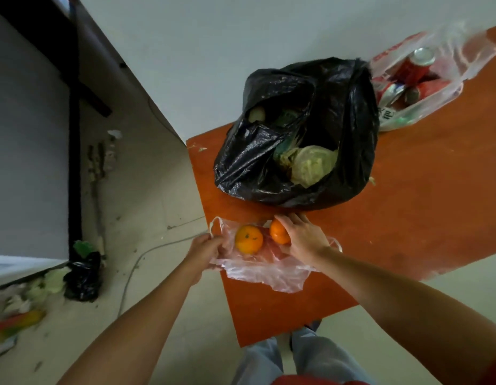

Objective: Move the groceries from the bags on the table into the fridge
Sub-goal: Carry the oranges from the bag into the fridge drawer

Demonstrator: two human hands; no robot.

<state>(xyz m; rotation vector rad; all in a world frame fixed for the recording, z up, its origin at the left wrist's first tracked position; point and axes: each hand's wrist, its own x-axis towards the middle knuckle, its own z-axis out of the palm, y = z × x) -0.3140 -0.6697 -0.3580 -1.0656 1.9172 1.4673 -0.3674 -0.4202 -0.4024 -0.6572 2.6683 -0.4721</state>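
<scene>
A thin pink plastic bag [272, 270] lies at the near left corner of the orange-brown table [408, 218]. Two oranges rest on it: one orange [248, 239] lies free on the left, the other orange [278, 232] is under the fingers of my right hand [302, 236]. My left hand [206, 250] pinches the bag's left edge near its handle. Behind stands an open black bag [297, 134] with a cabbage [310, 165] and other greens inside. At the far right a clear bag [424, 79] holds red drink cans.
A white fridge or cabinet side [27, 162] stands at the left. On the floor beside it are a small black bag [83, 276], vegetable scraps and a grey cable [135, 268]. My legs [283, 359] stand at the table's near corner.
</scene>
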